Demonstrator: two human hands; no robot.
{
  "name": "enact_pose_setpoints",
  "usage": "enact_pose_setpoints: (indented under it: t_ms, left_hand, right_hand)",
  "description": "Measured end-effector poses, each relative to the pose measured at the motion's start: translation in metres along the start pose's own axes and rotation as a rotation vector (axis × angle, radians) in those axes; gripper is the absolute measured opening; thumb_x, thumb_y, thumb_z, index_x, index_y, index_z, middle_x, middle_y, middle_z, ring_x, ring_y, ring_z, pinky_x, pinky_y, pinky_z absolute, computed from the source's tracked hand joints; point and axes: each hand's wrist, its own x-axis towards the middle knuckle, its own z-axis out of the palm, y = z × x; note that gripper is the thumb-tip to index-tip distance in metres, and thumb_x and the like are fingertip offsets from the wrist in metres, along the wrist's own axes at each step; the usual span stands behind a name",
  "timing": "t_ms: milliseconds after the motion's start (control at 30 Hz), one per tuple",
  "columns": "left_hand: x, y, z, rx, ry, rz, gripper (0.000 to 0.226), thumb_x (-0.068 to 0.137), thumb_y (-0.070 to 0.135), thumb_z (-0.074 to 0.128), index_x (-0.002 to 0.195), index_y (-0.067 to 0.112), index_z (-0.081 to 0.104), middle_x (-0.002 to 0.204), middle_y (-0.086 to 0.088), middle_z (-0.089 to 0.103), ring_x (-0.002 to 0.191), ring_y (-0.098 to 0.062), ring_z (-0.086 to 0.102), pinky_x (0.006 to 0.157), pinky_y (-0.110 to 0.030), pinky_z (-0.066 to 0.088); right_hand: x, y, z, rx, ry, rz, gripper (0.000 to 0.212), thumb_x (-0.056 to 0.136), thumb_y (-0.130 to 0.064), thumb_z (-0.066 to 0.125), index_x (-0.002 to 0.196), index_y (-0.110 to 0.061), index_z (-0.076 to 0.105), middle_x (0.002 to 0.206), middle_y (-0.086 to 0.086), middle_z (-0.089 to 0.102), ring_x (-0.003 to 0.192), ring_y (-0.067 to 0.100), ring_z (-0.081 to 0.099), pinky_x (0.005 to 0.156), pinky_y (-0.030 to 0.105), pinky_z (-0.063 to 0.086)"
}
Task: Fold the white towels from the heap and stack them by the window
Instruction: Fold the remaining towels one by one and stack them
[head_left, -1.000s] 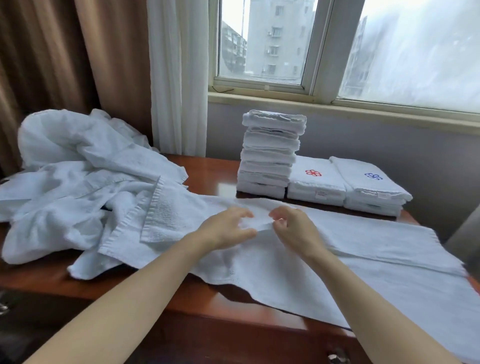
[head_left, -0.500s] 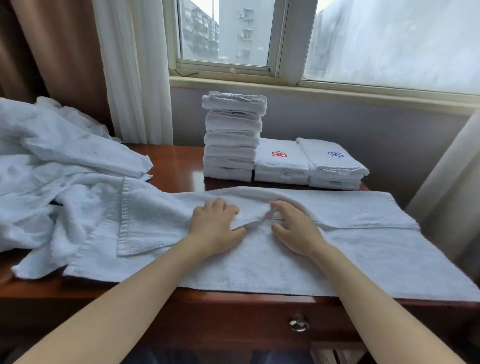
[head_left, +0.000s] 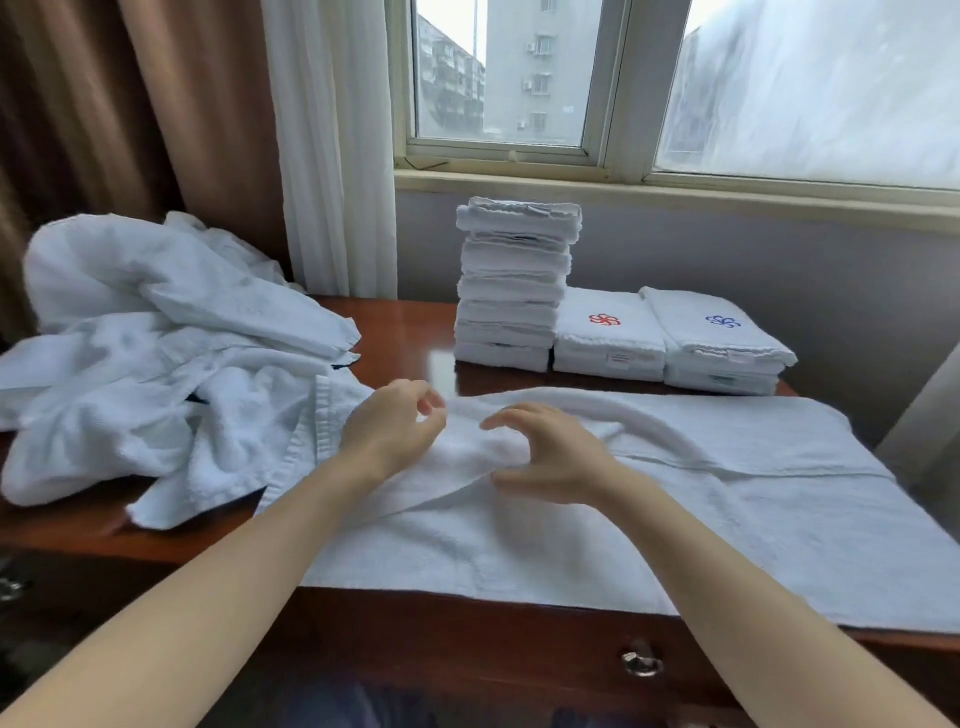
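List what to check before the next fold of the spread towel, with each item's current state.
1. The spread towel lies flat on the table: not ok, a ridge is bunched between the hands.
2. The left hand and right hand grip it: cannot tell, both blurred.
3. It is free of the heap: cannot tell, its left end meets the heap.
4. The tall stack by the window stands upright: ok.
5. The red-logo stack and blue-logo stack are low enough to take more: ok.

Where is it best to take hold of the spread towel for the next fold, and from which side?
Likely the towel by its near long edge, pinched from the front at two places: that edge lies free and flat along the table front, while the far edge is already folded in.
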Motion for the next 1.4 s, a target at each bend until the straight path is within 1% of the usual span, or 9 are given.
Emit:
enact_pose_setpoints:
  t_ms: [167, 333, 433, 533, 600, 833, 933, 1067, 1400]
  left_hand:
    - [-0.011, -0.039, -0.03, 0.047, 0.23, -0.162, 0.014, 0.088, 0.025, 0.057, 0.102, 0.021, 0.057, 0.105, 0.002, 0.057, 0.099, -0.021, 0.054, 0.078, -0.037, 0.047]
    - [-0.015, -0.067, -0.038, 0.05, 0.059, -0.425, 0.041, 0.092, 0.036, 0.055, 0.119, 0.011, 0.035, 0.129, -0.012, 0.048, 0.115, -0.034, 0.053, 0.09, -0.04, 0.043]
    - [-0.013, -0.073, -0.038, 0.006, 0.042, -0.421, 0.044, 0.093, 0.039, 0.056, 0.117, 0.015, 0.028, 0.125, -0.009, 0.058, 0.11, -0.033, 0.059, 0.087, -0.04, 0.047]
    - [-0.011, -0.074, -0.036, -0.037, 0.048, -0.302, 0.064, 0.093, 0.033, 0.059, 0.14, 0.016, 0.019, 0.133, -0.006, 0.056, 0.105, -0.032, 0.062, 0.079, -0.038, 0.049]
    - [-0.009, -0.072, -0.036, -0.132, 0.094, -0.215, 0.076, 0.092, 0.024, 0.06, 0.147, 0.027, 0.009, 0.118, -0.003, 0.056, 0.089, -0.029, 0.063, 0.072, -0.039, 0.051]
    - [0.033, -0.08, -0.054, -0.518, 0.383, -0.203, 0.038, 0.095, 0.014, 0.06, 0.13, 0.022, 0.051, 0.091, 0.009, 0.052, 0.066, 0.007, 0.054, 0.06, -0.007, 0.043]
    - [0.052, -0.09, -0.057, -0.464, 0.473, -0.271, 0.021, 0.091, 0.018, 0.065, 0.113, 0.021, 0.064, 0.097, 0.005, 0.062, 0.085, -0.006, 0.059, 0.077, -0.024, 0.047]
    - [0.068, -0.099, -0.049, -0.352, 0.485, -0.314, 0.016, 0.087, 0.022, 0.066, 0.103, 0.024, 0.067, 0.094, 0.007, 0.064, 0.09, -0.015, 0.06, 0.075, -0.027, 0.044]
    - [0.069, -0.114, -0.034, -0.064, 0.371, -0.321, 0.023, 0.096, 0.029, 0.055, 0.116, 0.024, 0.066, 0.115, -0.002, 0.068, 0.104, -0.025, 0.062, 0.074, -0.03, 0.04]
  right_hand:
    - [0.04, -0.042, 0.018, 0.108, -0.092, -0.023, 0.038, 0.081, -0.045, 0.065, 0.118, -0.036, 0.065, 0.126, -0.017, 0.062, 0.118, 0.005, 0.053, 0.097, 0.032, 0.047]
    - [0.064, -0.056, 0.039, 0.065, -0.031, 0.041, 0.029, 0.09, -0.038, 0.059, 0.118, -0.031, 0.066, 0.121, -0.012, 0.064, 0.112, 0.01, 0.057, 0.09, 0.031, 0.049]
    - [0.07, -0.056, 0.047, 0.064, -0.028, 0.053, 0.027, 0.092, -0.037, 0.059, 0.117, -0.03, 0.066, 0.119, -0.01, 0.064, 0.109, 0.011, 0.058, 0.088, 0.031, 0.049]
    - [0.073, -0.054, 0.051, 0.075, -0.009, 0.065, 0.025, 0.093, -0.035, 0.059, 0.117, -0.031, 0.066, 0.118, -0.011, 0.064, 0.107, 0.01, 0.058, 0.085, 0.031, 0.049]
    - [0.076, -0.053, 0.051, 0.111, 0.009, 0.087, 0.026, 0.093, -0.033, 0.057, 0.118, -0.032, 0.064, 0.117, -0.013, 0.064, 0.108, 0.008, 0.057, 0.083, 0.029, 0.048]
    - [0.092, -0.057, 0.037, 0.195, 0.177, 0.111, 0.035, 0.099, -0.033, 0.048, 0.133, -0.028, 0.055, 0.128, -0.006, 0.059, 0.119, 0.012, 0.053, 0.091, 0.032, 0.044]
    - [0.095, -0.052, 0.034, 0.157, 0.212, 0.1, 0.041, 0.101, -0.033, 0.045, 0.141, -0.026, 0.048, 0.137, -0.005, 0.054, 0.128, 0.013, 0.046, 0.097, 0.028, 0.037]
    - [0.095, -0.039, 0.038, 0.1, 0.145, 0.111, 0.045, 0.101, -0.032, 0.044, 0.145, -0.025, 0.042, 0.146, -0.003, 0.049, 0.137, 0.017, 0.039, 0.114, 0.037, 0.029]
    - [0.107, -0.021, 0.065, -0.029, -0.205, 0.176, 0.057, 0.103, -0.056, 0.022, 0.154, -0.032, 0.025, 0.166, 0.001, 0.011, 0.153, 0.02, -0.001, 0.121, 0.049, -0.009]
